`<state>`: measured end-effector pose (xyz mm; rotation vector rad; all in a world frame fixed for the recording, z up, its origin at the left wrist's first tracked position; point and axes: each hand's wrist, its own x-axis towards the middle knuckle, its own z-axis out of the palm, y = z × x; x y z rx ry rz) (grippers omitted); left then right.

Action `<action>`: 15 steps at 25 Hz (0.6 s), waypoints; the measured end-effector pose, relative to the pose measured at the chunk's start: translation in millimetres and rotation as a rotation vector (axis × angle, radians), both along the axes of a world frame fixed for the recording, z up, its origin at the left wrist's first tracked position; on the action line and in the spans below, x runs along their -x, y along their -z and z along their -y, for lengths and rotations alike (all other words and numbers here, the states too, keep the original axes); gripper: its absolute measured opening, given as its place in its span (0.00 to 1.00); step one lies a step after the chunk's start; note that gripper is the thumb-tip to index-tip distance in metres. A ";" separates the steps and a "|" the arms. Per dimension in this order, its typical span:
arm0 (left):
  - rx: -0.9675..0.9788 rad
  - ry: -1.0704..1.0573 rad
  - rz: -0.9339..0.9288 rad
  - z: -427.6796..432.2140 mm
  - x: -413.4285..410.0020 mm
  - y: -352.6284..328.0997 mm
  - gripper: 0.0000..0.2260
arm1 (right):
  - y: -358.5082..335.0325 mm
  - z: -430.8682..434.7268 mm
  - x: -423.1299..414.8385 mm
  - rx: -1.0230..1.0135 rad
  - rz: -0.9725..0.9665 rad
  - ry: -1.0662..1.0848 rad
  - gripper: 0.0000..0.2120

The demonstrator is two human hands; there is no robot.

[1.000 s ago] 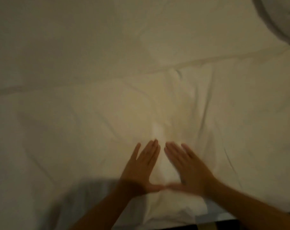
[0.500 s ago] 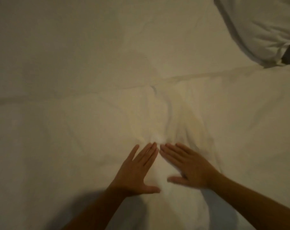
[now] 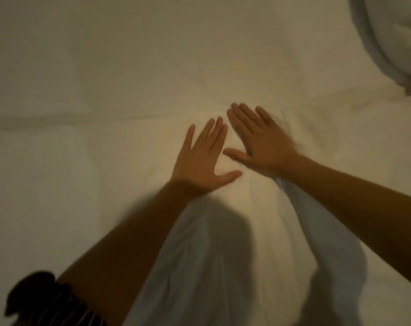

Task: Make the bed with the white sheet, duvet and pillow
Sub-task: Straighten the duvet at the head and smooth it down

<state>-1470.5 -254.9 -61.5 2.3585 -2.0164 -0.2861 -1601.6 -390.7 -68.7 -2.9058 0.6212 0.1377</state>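
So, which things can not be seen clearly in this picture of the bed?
Head view only:
White bundle: cut off by top and right edges; pillow or duvet, cannot tell.
White bedding beneath the left hand and right hand: covered by the flat palms.
Dark sleeve: blurred, cut by the bottom edge.
Creases below the hands: lost in arm shadows.

The bed (image 3: 86, 67) fills the frame from edge to edge, seen from above as one pale, cloth-covered expanse. The light is dim and warm. Its yellowish glow is strongest around the middle of the frame and fades to a dull olive-grey toward the upper left and the left edge. A cool blue-grey shadow (image 3: 225, 236) lies across the lower centre, and the upper right corner also turns greyer. Everything looks soft and slightly blurred.
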 end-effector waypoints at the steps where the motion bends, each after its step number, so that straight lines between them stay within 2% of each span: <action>1: 0.064 0.019 -0.053 -14.0 10.8 -0.8 0.42 | -0.7 -14.0 12.2 -0.018 0.036 -0.005 0.40; 3: 0.131 0.082 -0.101 -49.6 30.7 -1.3 0.40 | -1.9 -53.8 46.4 -0.040 0.080 -0.046 0.40; 6: 0.093 0.183 -0.120 -92.9 49.2 -6.3 0.40 | -4.5 -103.1 86.9 -0.017 0.085 -0.092 0.40; 8: 0.066 0.240 -0.075 -98.1 48.4 -5.9 0.41 | -6.0 -105.8 85.3 -0.001 0.044 -0.064 0.40; 11: 0.067 0.182 -0.105 -115.4 62.7 -8.0 0.42 | -9.1 -120.0 91.4 -0.018 0.000 -0.015 0.40; 15: 0.039 0.212 -0.173 -194.6 116.0 -8.9 0.42 | -14.2 -217.2 159.8 -0.075 0.033 -0.065 0.41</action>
